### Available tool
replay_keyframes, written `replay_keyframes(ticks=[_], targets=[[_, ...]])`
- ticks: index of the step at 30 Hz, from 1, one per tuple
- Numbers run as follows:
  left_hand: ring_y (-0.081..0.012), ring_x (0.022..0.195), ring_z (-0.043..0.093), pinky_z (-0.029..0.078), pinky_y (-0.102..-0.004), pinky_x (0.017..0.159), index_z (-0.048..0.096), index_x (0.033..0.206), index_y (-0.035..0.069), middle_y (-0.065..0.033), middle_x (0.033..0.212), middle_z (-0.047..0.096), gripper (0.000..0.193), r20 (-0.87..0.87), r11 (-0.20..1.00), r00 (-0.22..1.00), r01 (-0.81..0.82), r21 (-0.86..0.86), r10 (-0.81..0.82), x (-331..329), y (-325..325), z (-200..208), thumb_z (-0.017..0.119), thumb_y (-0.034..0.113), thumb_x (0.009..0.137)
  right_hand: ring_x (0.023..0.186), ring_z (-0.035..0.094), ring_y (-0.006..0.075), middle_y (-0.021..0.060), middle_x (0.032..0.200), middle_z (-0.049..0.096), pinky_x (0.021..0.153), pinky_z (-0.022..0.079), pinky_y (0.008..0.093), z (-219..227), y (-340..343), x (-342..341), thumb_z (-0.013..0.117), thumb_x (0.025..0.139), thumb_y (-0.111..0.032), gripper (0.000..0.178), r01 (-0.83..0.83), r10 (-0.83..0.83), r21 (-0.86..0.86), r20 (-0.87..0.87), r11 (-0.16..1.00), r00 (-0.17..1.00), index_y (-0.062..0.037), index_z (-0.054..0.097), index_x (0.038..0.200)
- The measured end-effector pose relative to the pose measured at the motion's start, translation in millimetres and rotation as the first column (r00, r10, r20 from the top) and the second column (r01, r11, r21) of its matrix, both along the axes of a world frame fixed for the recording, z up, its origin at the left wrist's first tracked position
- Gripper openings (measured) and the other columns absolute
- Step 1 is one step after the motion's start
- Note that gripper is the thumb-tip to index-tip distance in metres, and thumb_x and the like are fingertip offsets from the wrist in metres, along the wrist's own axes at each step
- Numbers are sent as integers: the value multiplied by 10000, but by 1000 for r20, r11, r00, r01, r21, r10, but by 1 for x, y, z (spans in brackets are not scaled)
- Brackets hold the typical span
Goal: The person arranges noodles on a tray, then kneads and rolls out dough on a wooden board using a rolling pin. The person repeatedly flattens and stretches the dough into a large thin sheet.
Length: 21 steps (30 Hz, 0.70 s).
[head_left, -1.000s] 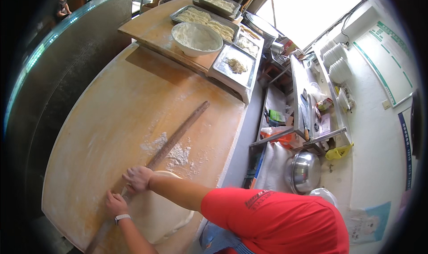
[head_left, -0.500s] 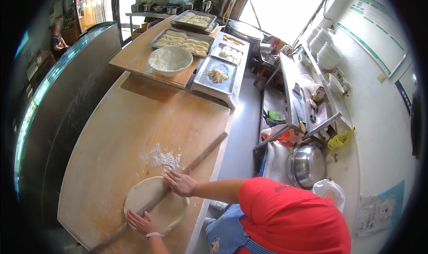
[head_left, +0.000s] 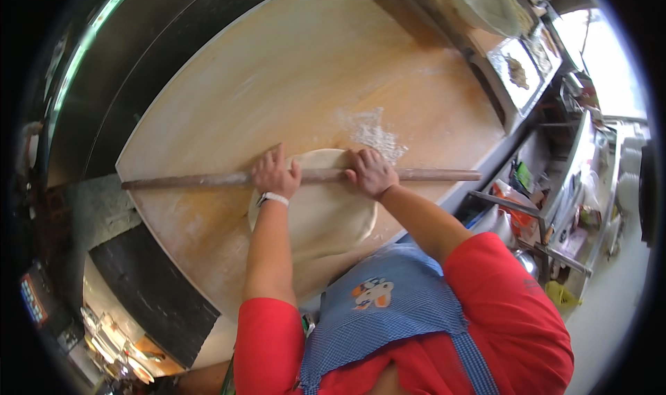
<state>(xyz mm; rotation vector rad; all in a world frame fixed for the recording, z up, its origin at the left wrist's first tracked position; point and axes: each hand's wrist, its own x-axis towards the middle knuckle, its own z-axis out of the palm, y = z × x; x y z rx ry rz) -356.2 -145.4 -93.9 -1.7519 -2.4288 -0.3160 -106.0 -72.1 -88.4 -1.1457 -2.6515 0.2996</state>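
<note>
A long wooden rolling pin (head_left: 322,176) lies crosswise over a flat round sheet of pale dough (head_left: 322,218), nearer the sheet's far edge. My left hand (head_left: 275,176) is curled over the pin by the dough's left side, thumb apart and index finger reaching forward. On the pin near the dough's right side, my right hand (head_left: 373,173) has its fingers bent over the wood. Both palms bear on the pin, which sticks out well past each hand. The dough's near edge hangs close to the table's front edge, by my blue apron (head_left: 388,291).
Loose white flour (head_left: 378,140) lies on the wooden table (head_left: 277,83) just beyond the dough. At the far right are a large bowl (head_left: 485,6) and a tray (head_left: 531,90) with a small heap of noodles. A metal shelf unit (head_left: 548,218) stands right of the table.
My view has turned and tipped down, so the pin now runs level across it. The pin and both hands have shifted from the dough's middle toward its far edge.
</note>
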Motion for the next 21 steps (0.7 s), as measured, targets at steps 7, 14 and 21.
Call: replay_keyframes(ticks=[7, 14, 21], targets=[[-353, 759, 680, 513, -523, 644, 626, 980, 147, -130, 811, 699, 259, 304, 973, 941, -88, -211, 151, -18, 41, -3, 590, 372, 857, 923, 623, 282, 129, 934, 620, 749, 522, 386, -1, 42, -20, 548, 912, -420, 404, 0, 15, -81, 184, 997, 983, -52, 569, 1078], [-383, 837, 672, 530, -494, 704, 652, 1072, 91, -183, 929, 704, 280, 295, 997, 953, -74, 7, 68, -25, 72, -28, 618, 296, 884, 643, 588, 302, 106, 749, 581, 505, 465, 448, -53, 88, -19, 723, 687, -338, 377, -136, 266, 350, -357, 927, 896, -50, 592, 892], [-381, 927, 653, 511, -481, 770, 593, 1129, 68, -207, 1003, 682, 318, 169, 987, 976, -121, -104, 138, -19, 49, -4, 485, 335, 993, 1049, 566, 349, 194, 1074, 593, 893, 481, 422, -15, 78, -22, 615, 835, -381, 496, -153, 199, 213, -219, 965, 955, 47, 583, 1083]])
